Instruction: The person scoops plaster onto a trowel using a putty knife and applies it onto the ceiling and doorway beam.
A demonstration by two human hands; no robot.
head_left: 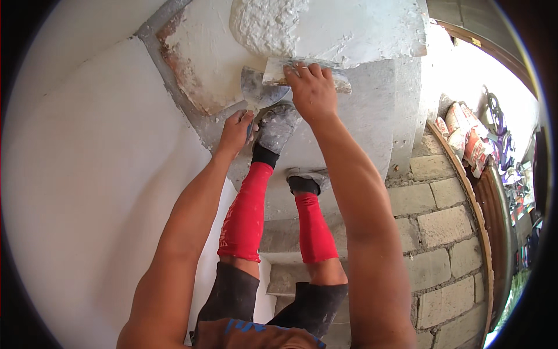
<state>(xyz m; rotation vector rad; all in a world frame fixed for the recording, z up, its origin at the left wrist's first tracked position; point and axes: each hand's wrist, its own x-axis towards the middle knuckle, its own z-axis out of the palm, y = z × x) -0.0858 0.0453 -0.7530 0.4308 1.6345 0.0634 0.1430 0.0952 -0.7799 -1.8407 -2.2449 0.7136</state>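
Note:
My left hand (237,129) grips the handle of a wide scraper (260,86), whose plaster-smeared blade points up and away from me. My right hand (314,93) is wrapped over a flat, plaster-streaked trowel (339,84), just right of the scraper blade and partly over it; whether they touch I cannot tell. Beyond both tools is a white stepped surface (383,23) with a thick lumpy patch of wet plaster (264,26) and a rough brownish left edge.
My shoes (274,132) stand on a grey concrete step (360,145), with more steps below. A white wall (99,174) rises at the left. At the right are concrete blocks (442,227), a board edge, a corrugated sheet (491,203) and piled sacks (468,131).

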